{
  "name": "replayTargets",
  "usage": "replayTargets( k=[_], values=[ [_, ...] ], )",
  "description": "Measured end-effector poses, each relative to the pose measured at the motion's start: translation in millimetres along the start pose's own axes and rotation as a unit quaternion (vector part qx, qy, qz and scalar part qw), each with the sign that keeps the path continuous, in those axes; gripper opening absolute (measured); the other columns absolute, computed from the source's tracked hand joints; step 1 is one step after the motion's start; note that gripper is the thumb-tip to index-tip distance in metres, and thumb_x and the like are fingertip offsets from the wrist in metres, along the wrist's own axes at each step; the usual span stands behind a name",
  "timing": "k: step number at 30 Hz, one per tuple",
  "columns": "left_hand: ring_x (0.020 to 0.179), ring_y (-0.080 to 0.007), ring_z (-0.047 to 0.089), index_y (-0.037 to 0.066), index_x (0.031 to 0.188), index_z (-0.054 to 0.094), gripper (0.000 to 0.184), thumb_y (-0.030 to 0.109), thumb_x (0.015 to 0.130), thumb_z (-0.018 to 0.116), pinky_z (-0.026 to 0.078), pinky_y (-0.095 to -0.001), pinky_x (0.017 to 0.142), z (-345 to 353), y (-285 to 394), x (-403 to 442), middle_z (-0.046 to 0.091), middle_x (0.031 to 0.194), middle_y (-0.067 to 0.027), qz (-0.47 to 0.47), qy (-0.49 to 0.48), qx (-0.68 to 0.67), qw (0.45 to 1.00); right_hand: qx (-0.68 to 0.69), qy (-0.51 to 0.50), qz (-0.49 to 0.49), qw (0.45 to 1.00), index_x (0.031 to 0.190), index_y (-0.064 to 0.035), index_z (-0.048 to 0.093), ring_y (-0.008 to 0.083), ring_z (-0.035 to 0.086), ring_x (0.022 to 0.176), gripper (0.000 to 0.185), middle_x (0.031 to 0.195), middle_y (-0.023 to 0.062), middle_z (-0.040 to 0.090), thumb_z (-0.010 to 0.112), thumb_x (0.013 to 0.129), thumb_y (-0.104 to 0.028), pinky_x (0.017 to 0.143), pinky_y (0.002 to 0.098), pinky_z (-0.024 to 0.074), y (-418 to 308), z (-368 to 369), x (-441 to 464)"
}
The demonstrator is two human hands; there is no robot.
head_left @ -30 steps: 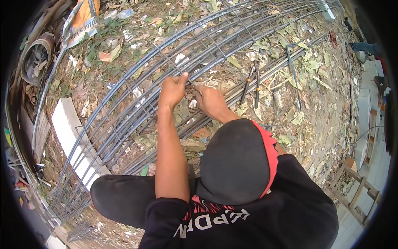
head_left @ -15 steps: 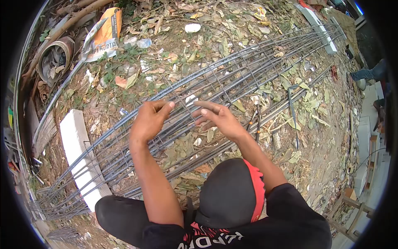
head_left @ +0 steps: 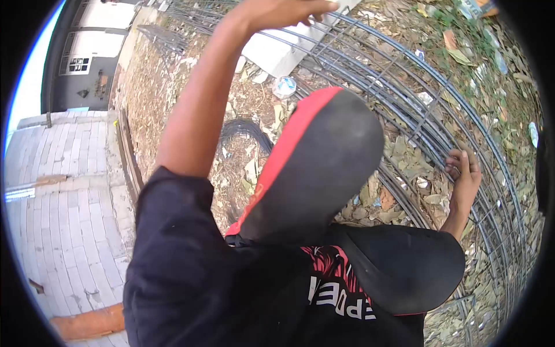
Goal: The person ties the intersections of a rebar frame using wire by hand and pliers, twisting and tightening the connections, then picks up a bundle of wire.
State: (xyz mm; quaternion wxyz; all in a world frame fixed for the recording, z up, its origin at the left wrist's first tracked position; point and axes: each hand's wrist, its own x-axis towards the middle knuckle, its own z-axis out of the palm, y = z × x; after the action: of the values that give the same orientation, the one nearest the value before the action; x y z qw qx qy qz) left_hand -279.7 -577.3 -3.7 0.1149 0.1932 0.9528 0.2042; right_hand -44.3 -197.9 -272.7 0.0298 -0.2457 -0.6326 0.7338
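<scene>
A long bundle of steel reinforcing bars (head_left: 430, 136) with thin crosspieces curves through the view and lies over a white block (head_left: 277, 55). At the top edge, my left hand (head_left: 283, 13) is stretched over the bars near that block, its fingers partly extended and cut off by the frame. Nothing shows in it. Lower on the right, my right hand (head_left: 465, 173) rests at the bars, fingers slightly bent and apart. No held thing can be seen there. My dark cap (head_left: 324, 168) with a red edge hides the middle of the view.
Dry leaves and rubble cover the ground. A coil of dark wire (head_left: 248, 128) and a round white-and-blue plastic piece (head_left: 284, 87) lie behind the cap. Grey block paving (head_left: 63, 202) is at left, with a building (head_left: 92, 63) beyond. Plastic litter (head_left: 500, 61) lies at upper right.
The view has swung toward the left end of the bars. My hands, close together before, are now far apart, the left one reaching out toward the white block.
</scene>
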Motion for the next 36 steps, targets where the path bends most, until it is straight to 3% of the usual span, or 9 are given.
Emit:
replayTargets(
  k=[4, 8, 14, 16, 19, 21, 26, 32, 36],
  values=[
    [0.082, -0.0258, 0.075, -0.003, 0.105, 0.078, 0.063, 0.058, 0.096, 0.062, 0.060, -0.0469, 0.074, 120, -170, -190, 0.075, 0.087, -0.0249, -0.383, 0.240, -0.094, 0.887, -0.051, -0.023, -0.023, 0.998, 0.136, -0.0044, 0.068, 0.0116, 0.066, 0.088, 0.038, 0.105, 0.0059, 0.072, 0.061, 0.107, -0.029, 0.073, 0.0263, 0.0532, -21, -13, 17],
    [0.111, -0.0452, 0.072, -0.013, 0.111, 0.074, 0.088, 0.071, 0.086, 0.072, 0.057, -0.0524, 0.094, 276, -240, -313, 0.073, 0.111, -0.0337, -0.587, -0.015, -0.093, 0.804, -0.094, 0.000, -0.047, 0.994, 0.137, -0.0038, 0.068, 0.0098, 0.065, 0.088, 0.039, 0.104, 0.0038, 0.071, 0.062, 0.107, -0.028, 0.072, 0.0258, 0.0521, -36, -30, 34],
    [0.095, -0.0317, 0.075, -0.011, 0.111, 0.073, 0.075, 0.056, 0.080, 0.088, 0.059, -0.0430, 0.078, 326, -238, -325, 0.075, 0.111, -0.0254, -0.509, 0.003, -0.188, 0.840, -0.070, -0.002, -0.067, 0.995, 0.136, -0.0043, 0.068, 0.0087, 0.064, 0.086, 0.037, 0.103, 0.0028, 0.070, 0.062, 0.107, -0.027, 0.074, 0.0250, 0.0521, -44, -23, 50],
    [0.084, -0.0236, 0.072, -0.007, 0.110, 0.074, 0.063, 0.046, 0.080, 0.091, 0.056, -0.0368, 0.067, 331, -230, -329, 0.075, 0.106, -0.0177, -0.661, 0.024, -0.382, 0.645, -0.054, 0.001, -0.076, 0.996, 0.135, -0.0039, 0.068, 0.0088, 0.064, 0.086, 0.036, 0.102, 0.0030, 0.070, 0.063, 0.107, -0.026, 0.074, 0.0250, 0.0522, -50, -13, 53],
    [0.072, -0.0191, 0.065, 0.000, 0.106, 0.074, 0.053, 0.044, 0.081, 0.091, 0.053, -0.0350, 0.062, 362, -258, -351, 0.072, 0.091, -0.0097, -0.663, 0.030, -0.414, 0.623, -0.023, -0.028, -0.077, 0.996, 0.135, -0.0032, 0.068, 0.0088, 0.064, 0.085, 0.035, 0.100, 0.0028, 0.070, 0.062, 0.108, -0.024, 0.073, 0.0249, 0.0517, -51, -6, 58],
    [0.066, -0.0177, 0.062, 0.003, 0.100, 0.073, 0.048, 0.043, 0.080, 0.092, 0.052, -0.0346, 0.060, 314, -242, -365, 0.068, 0.083, -0.0064, -0.618, 0.026, -0.391, 0.682, -0.014, -0.031, -0.081, 0.996, 0.135, -0.0035, 0.068, 0.0087, 0.064, 0.085, 0.035, 0.100, 0.0026, 0.070, 0.062, 0.107, -0.024, 0.072, 0.0249, 0.0516, -53, -6, 60],
    [0.044, -0.0112, 0.042, 0.010, 0.078, 0.064, 0.045, 0.049, 0.092, 0.081, 0.036, -0.0327, 0.042, 200, -244, -407, 0.048, 0.059, 0.0030, -0.595, 0.293, -0.428, 0.614, -0.003, -0.032, -0.093, 0.995, 0.135, -0.0049, 0.069, 0.0083, 0.064, 0.083, 0.035, 0.098, 0.0017, 0.070, 0.062, 0.107, -0.025, 0.071, 0.0246, 0.0512, -61, -23, 68],
    [0.059, -0.0185, 0.035, 0.001, 0.062, 0.052, 0.066, 0.052, 0.102, 0.064, 0.031, -0.0432, 0.056, 22, -203, -406, 0.044, 0.058, -0.0037, -0.496, 0.556, 0.023, 0.666, -0.043, 0.032, -0.149, 0.987, 0.131, -0.0071, 0.071, 0.0073, 0.062, 0.080, 0.031, 0.095, -0.0003, 0.069, 0.061, 0.108, -0.025, 0.069, 0.0236, 0.0494, -69, -22, 71],
    [0.048, -0.0058, 0.032, 0.012, 0.067, 0.051, 0.056, 0.053, 0.104, 0.063, 0.021, -0.0285, 0.045, -47, -155, -370, 0.039, 0.057, 0.0061, -0.361, 0.699, -0.113, 0.607, -0.077, -0.033, -0.190, 0.978, 0.131, -0.0051, 0.071, 0.0074, 0.060, 0.081, 0.031, 0.095, 0.0013, 0.068, 0.060, 0.109, -0.023, 0.070, 0.0247, 0.0496, -115, 31, 54]
  ],
)
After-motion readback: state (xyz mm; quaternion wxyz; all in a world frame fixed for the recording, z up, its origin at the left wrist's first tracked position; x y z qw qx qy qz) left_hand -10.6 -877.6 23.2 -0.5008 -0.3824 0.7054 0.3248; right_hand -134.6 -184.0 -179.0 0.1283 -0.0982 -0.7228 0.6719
